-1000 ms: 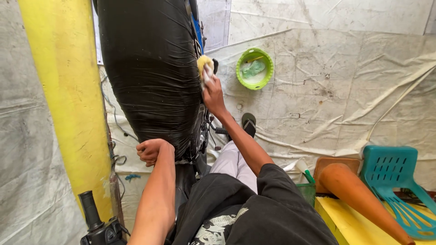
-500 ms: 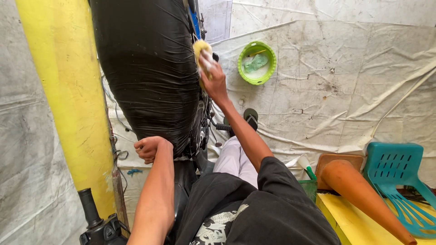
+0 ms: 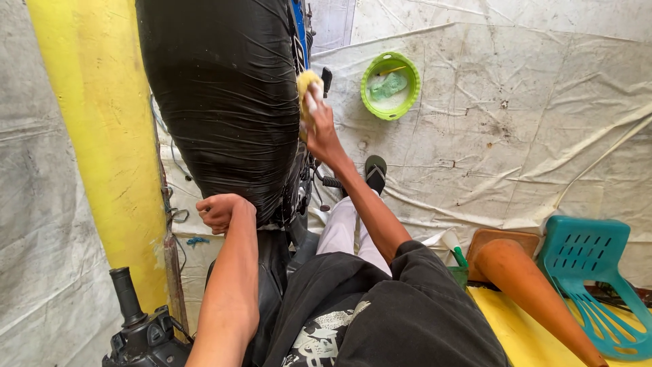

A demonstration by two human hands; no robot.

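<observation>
one head-worn view, looking steeply down from close above onto the lap and tarp floor (image 3: 516,136).

The right hand (image 3: 320,129) presses a yellow sponge (image 3: 307,88) against the black wrapped seat (image 3: 224,102), a green bowl (image 3: 390,85) just beyond it, while the left hand (image 3: 219,212) grips the seat's lower edge.

Tarp floor (image 3: 530,102) bears green basin (image 3: 390,86), teal chair (image 3: 598,272).
</observation>
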